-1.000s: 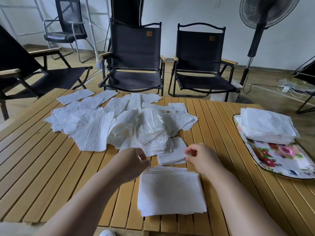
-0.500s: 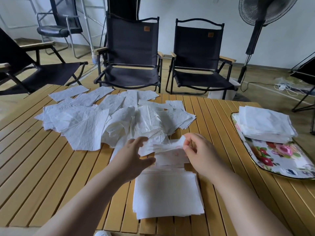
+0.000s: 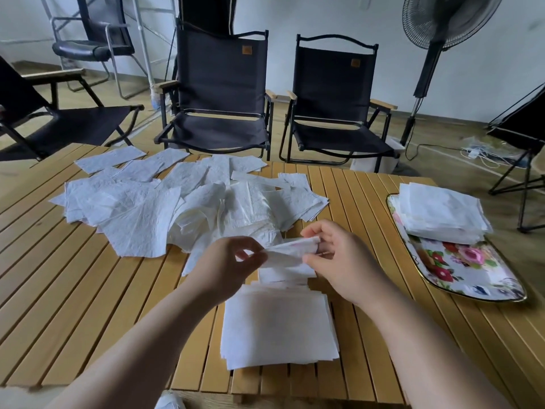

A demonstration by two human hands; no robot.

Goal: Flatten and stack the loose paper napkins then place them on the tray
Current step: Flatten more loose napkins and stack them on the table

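Head view looks down on a slatted wooden table (image 3: 73,290), with both bare forearms reaching in from its near edge. The left hand (image 3: 227,264) and right hand (image 3: 339,261) meet over the middle of the table and share one crumpled white napkin (image 3: 290,252). The left hand pinches the napkin's left end between thumb and curled fingers. The right hand pinches the right end the same way. The napkin hangs stretched between them, lifted off the table.

Just below, nearer the person, lies a flat stack (image 3: 277,329) of napkins with its edges roughly lined up. A few smaller folded sheets (image 3: 283,274) lie at the stack's far edge, under the held napkin.

Beyond the hands spreads the pile (image 3: 132,214) of loose napkins, creased and overlapping. It covers the far left and centre of the table, and its nearest sheets lie just behind the hands.

On the right side of the table, well apart from the hands, sits the tray (image 3: 472,278), flowered and dark-rimmed. The tray stack (image 3: 442,214) of flattened napkins rests on its far half, and the near half shows its flower pattern.

Past the table two black folding chairs (image 3: 221,93) stand side by side. A standing fan (image 3: 442,28) is at the upper right.
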